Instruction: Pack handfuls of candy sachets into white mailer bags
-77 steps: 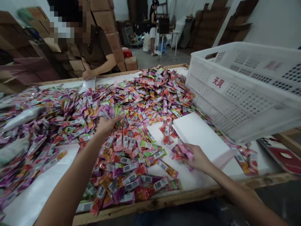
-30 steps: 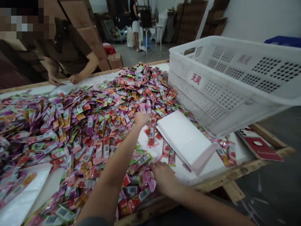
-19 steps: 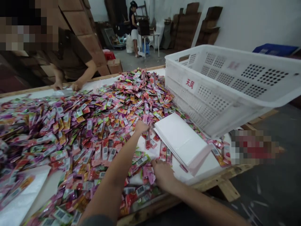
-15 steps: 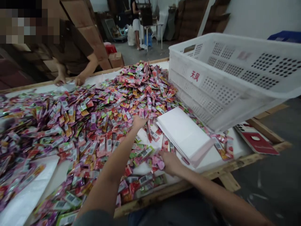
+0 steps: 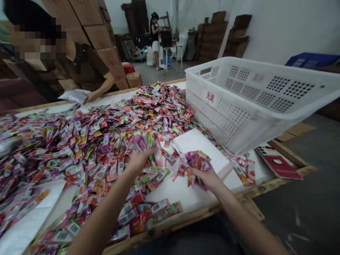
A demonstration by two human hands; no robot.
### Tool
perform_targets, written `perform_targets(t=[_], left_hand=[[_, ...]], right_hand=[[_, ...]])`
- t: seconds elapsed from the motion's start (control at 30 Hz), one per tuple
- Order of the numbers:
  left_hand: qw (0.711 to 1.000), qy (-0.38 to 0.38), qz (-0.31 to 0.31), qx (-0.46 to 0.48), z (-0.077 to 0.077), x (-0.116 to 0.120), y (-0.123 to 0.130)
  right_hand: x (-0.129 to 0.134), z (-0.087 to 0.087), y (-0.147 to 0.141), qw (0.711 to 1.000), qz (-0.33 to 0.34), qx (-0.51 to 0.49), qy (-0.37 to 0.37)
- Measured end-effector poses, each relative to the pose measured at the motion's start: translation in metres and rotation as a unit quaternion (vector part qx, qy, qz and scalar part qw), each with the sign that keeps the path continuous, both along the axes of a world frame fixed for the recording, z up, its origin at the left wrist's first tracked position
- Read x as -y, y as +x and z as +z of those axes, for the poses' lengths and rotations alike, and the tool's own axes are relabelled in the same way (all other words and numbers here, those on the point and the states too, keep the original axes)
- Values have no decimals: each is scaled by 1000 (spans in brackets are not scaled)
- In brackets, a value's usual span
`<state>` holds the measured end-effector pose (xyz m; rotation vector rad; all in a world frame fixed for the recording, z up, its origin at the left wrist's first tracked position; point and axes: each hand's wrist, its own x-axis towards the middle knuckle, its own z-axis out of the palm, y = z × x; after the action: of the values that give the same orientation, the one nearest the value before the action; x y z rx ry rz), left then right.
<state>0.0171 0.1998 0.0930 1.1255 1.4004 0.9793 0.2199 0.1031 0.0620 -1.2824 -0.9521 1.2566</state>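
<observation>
Sachets: small flat foil packets, glossy, pink, purple, green and red, white barcode labels; heaped loose across the desk (image 5: pixel 183 193).
Left hand (image 5: pixel 138 161): grip clamped on a fanned bunch of sachets (image 5: pixel 145 143), raised above the heap.
Right hand (image 5: pixel 208 177): grip clamped on a second bunch (image 5: pixel 196 161), held just over the white sheets.
White sheets (image 5: pixel 196 141): flat rectangular stack, matte.
Crate (image 5: pixel 247 102): white plastic, perforated walls, red characters.
</observation>
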Motion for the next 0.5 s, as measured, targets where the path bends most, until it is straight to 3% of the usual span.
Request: perform_targets(t=[0.07,0.13,0.27,0.37,0.5], left_hand=[[999,-23,-35,32,1,35,11],[998,-25,-30,52,-2,62,26],[996,-35,5,77,-16,92,49],[997,-20,-27,68,-27,107,55],[989,-91,-111,28,-37,124,56]], right_hand=[[-1,6,-13,999,5,-37,19],[0,9,-26,995,35,-84,37],[17,6,-35,987,67,-143,-10],[35,-3,-27,990,69,-105,-56],[49,-16,-14,996,-5,32,-81]])
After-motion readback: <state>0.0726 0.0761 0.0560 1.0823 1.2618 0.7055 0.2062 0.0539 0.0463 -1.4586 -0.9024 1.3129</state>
